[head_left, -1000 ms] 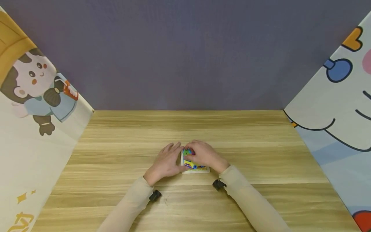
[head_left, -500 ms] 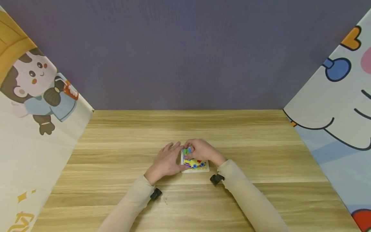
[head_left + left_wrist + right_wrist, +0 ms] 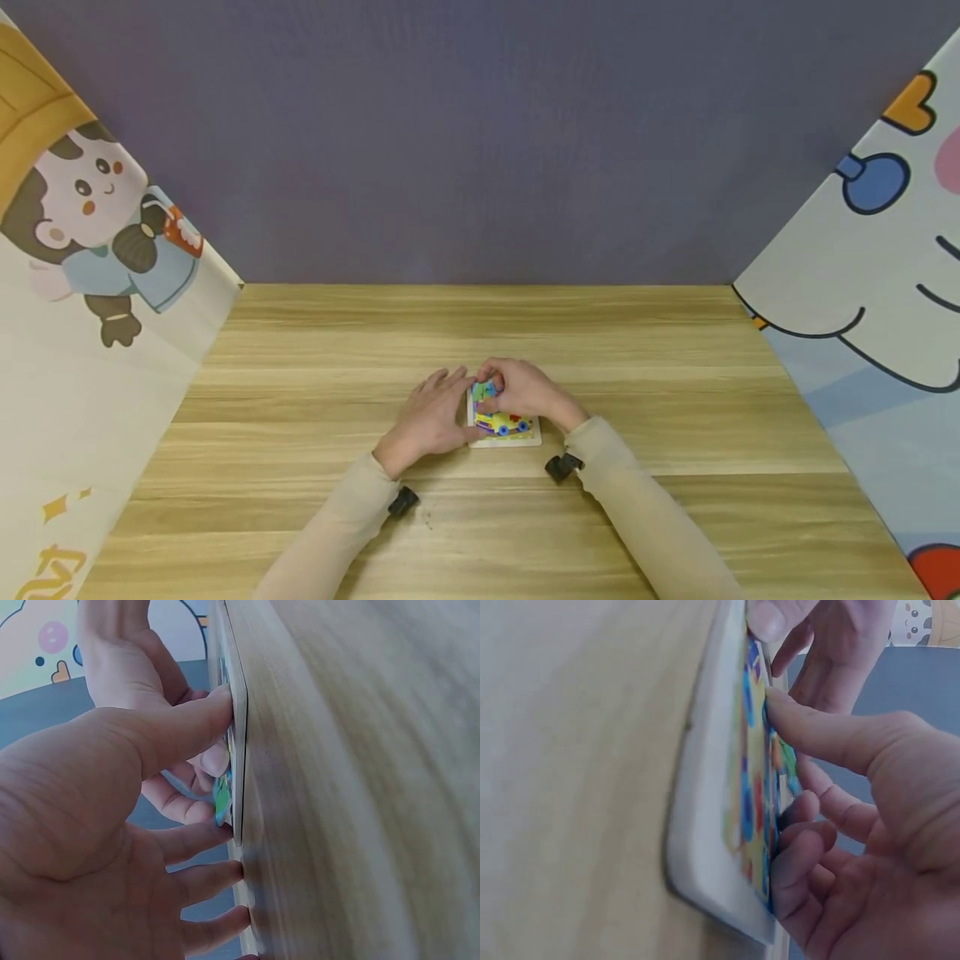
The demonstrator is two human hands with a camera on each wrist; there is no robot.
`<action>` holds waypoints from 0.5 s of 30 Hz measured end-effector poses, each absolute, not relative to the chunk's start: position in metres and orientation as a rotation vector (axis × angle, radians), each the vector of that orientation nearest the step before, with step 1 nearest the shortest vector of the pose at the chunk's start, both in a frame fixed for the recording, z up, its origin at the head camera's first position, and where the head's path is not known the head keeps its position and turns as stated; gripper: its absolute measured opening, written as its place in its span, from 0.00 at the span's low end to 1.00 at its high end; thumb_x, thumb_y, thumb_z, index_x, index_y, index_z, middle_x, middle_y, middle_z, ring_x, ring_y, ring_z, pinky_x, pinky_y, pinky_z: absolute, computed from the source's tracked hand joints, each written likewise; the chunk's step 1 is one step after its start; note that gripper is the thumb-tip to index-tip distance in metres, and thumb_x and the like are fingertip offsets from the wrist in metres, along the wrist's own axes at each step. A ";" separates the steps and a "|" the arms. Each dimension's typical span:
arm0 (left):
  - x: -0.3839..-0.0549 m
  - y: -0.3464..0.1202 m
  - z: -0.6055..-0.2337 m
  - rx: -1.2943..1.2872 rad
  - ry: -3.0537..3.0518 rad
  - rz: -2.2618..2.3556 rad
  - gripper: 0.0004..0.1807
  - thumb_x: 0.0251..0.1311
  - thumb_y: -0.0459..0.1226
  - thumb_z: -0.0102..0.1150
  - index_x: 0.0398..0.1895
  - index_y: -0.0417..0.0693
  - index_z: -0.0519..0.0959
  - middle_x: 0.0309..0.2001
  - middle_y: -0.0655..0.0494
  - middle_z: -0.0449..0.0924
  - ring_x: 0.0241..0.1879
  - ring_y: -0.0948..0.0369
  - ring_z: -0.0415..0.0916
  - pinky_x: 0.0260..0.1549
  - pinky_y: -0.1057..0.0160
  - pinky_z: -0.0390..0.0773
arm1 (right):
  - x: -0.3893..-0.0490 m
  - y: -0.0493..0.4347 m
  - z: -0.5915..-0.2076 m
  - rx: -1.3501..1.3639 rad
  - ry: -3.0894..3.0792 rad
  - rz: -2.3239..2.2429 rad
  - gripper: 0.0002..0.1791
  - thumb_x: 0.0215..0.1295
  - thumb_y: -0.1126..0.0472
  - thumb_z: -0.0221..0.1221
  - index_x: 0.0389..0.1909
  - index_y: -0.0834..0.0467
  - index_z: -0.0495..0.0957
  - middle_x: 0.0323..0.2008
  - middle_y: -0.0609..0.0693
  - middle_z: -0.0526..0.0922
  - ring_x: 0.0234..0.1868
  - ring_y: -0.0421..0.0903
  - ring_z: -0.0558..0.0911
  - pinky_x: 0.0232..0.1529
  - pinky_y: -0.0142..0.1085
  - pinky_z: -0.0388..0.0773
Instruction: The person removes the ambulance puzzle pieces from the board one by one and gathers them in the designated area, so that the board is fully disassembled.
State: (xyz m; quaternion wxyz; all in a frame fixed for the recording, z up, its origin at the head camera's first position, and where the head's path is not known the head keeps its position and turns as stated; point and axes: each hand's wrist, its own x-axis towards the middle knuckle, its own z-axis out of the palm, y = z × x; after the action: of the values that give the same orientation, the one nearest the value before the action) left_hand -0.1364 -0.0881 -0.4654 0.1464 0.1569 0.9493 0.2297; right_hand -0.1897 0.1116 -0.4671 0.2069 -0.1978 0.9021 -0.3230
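Observation:
A small puzzle board (image 3: 506,443) with a pale rim lies on the table, showing a yellow vehicle with blue wheels. My right hand (image 3: 525,390) is over its upper part and pinches a green and blue puzzle piece (image 3: 222,799) between thumb and fingers at the top left corner. In the left wrist view that piece stands slightly tilted up from the board. My left hand (image 3: 431,421) rests along the board's left side, fingers spread and straight. Its thumb (image 3: 214,712) presses on the lower left rim. The right hand hides the board's upper right part.
The wooden table (image 3: 337,333) extends around the board on all sides. A dark grey panel (image 3: 480,150) rises behind it, and cartoon-printed panels stand at the left (image 3: 172,325) and right (image 3: 825,400).
My right hand has shifted slightly up, away from the lower picture, so more of the yellow vehicle and its second wheel shows. My left hand stays in place.

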 end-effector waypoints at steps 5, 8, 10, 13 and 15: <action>-0.136 -0.089 -0.465 0.462 2.737 0.660 0.49 0.61 0.58 0.74 0.82 0.52 0.66 0.85 0.46 0.57 0.84 0.38 0.51 0.81 0.31 0.54 | -0.185 0.111 -0.469 -0.583 2.569 -0.934 0.18 0.62 0.49 0.77 0.48 0.48 0.83 0.48 0.45 0.83 0.46 0.43 0.79 0.52 0.42 0.81; -0.136 -0.089 -0.464 0.465 2.739 0.659 0.49 0.60 0.58 0.74 0.82 0.52 0.66 0.85 0.46 0.57 0.84 0.38 0.51 0.81 0.31 0.54 | -0.183 0.111 -0.471 -0.612 2.580 -0.973 0.18 0.63 0.51 0.77 0.50 0.50 0.84 0.53 0.45 0.84 0.51 0.44 0.82 0.58 0.45 0.82; -0.136 -0.089 -0.464 0.464 2.741 0.657 0.49 0.60 0.58 0.74 0.82 0.53 0.66 0.85 0.46 0.57 0.84 0.38 0.51 0.81 0.32 0.54 | -0.183 0.111 -0.473 -0.606 2.575 -1.008 0.22 0.62 0.53 0.77 0.54 0.53 0.84 0.53 0.47 0.85 0.52 0.45 0.83 0.59 0.45 0.83; -0.135 -0.089 -0.464 0.464 2.747 0.651 0.49 0.60 0.59 0.74 0.81 0.53 0.66 0.85 0.47 0.57 0.84 0.39 0.51 0.81 0.32 0.55 | -0.183 0.114 -0.474 -0.548 2.565 -1.050 0.26 0.62 0.55 0.77 0.60 0.54 0.83 0.56 0.49 0.86 0.54 0.45 0.83 0.60 0.46 0.84; -0.136 -0.089 -0.465 0.464 2.750 0.650 0.49 0.60 0.59 0.74 0.81 0.54 0.67 0.85 0.47 0.57 0.84 0.39 0.51 0.81 0.32 0.55 | -0.184 0.117 -0.475 -0.516 2.557 -1.064 0.25 0.62 0.56 0.77 0.60 0.54 0.85 0.58 0.49 0.87 0.54 0.46 0.83 0.60 0.46 0.83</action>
State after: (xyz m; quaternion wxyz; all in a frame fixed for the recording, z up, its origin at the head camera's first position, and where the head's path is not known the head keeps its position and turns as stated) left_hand -0.1357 -0.0887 -0.4652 0.1387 0.1606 0.9510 0.2250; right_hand -0.1842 0.1168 -0.4753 0.1616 -0.1807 0.8956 -0.3729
